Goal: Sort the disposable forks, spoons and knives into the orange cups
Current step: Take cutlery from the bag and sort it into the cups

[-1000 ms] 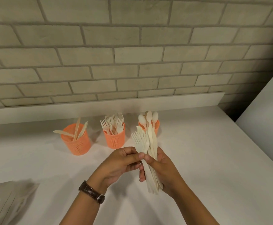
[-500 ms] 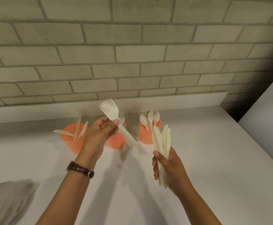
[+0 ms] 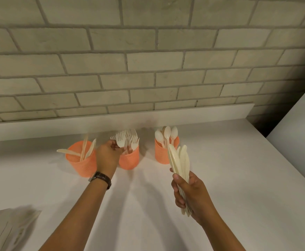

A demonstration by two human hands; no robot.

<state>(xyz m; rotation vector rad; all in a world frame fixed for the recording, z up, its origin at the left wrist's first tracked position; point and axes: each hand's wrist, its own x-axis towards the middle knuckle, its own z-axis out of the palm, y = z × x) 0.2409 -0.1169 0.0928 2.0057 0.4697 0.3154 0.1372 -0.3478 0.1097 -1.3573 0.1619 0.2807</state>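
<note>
Three orange cups stand in a row near the back of the white counter. The left cup (image 3: 83, 164) holds a few knives, the middle cup (image 3: 130, 161) holds several forks, the right cup (image 3: 161, 154) holds spoons. My left hand (image 3: 107, 155) is at the middle cup's left rim and pinches a cream fork (image 3: 120, 141) whose handle is down in that cup. My right hand (image 3: 189, 193) is nearer me, right of centre, and grips a bundle of cream knives (image 3: 179, 163) pointing up in front of the right cup.
A brick wall rises behind a low white ledge (image 3: 202, 113) at the counter's back. A crumpled white printed bag (image 3: 7, 230) lies at the near left corner. A white panel (image 3: 296, 151) borders the counter on the right.
My left hand pulled a fork out of the bundle, carried it left and lowered it into the middle cup. My right hand kept the remaining bundle and shifted slightly right.
</note>
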